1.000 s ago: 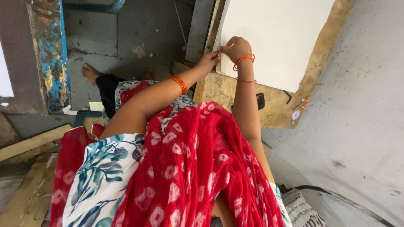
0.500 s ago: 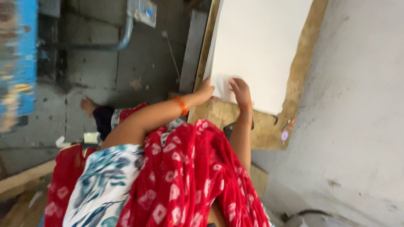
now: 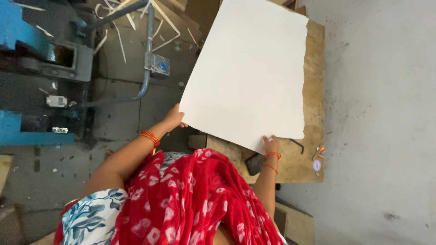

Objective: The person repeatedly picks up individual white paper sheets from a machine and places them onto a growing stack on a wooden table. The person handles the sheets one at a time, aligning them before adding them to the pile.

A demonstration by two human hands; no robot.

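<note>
Left hand (image 3: 175, 119) and right hand (image 3: 271, 144), set well apart, each grip the large white sheet (image 3: 247, 72) by its near corners above the wooden board (image 3: 313, 113); keeping both grips level looks wise.

Worn wooden board (image 3: 313, 90) under a large white sheet (image 3: 250, 72), black hex key (image 3: 297, 145) near its edge.

Left hand (image 3: 174, 119), right hand (image 3: 271, 144) grip white sheet (image 3: 250, 72) over wooden board (image 3: 314, 90).
</note>
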